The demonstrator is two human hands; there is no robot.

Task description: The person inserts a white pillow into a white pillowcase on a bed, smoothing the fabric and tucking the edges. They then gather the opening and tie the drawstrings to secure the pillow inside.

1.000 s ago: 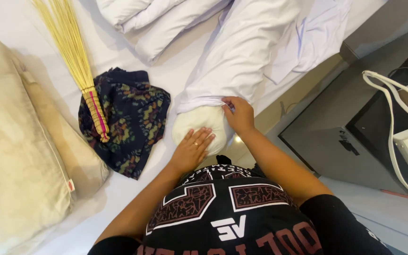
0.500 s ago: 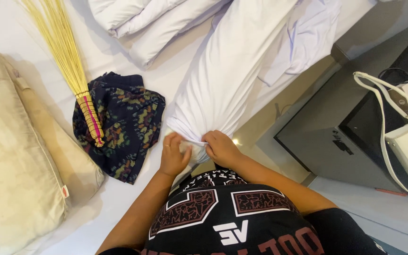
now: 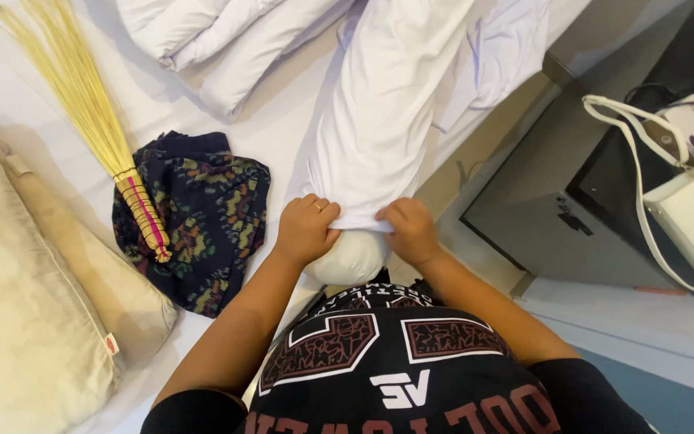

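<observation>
Casing the pillow, near done.
Left hand & right hand both fisted on case hem; pillow end bare. Next, we'd judge: even tug w/ firm grip.

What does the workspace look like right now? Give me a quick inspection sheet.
Surface: white bed sheet, rumpled.
Job's things: white pillowcase partly drawn over a cream pillow, whose end shows.
Clutter: straw broom lying across a dark patterned cloth; beige pillow; folded white bedding.
Grip: left hand and right hand both clutch the pillowcase hem.
Cables: nothing seen.
Surroundings: dark cabinet; white bag with straps.
</observation>
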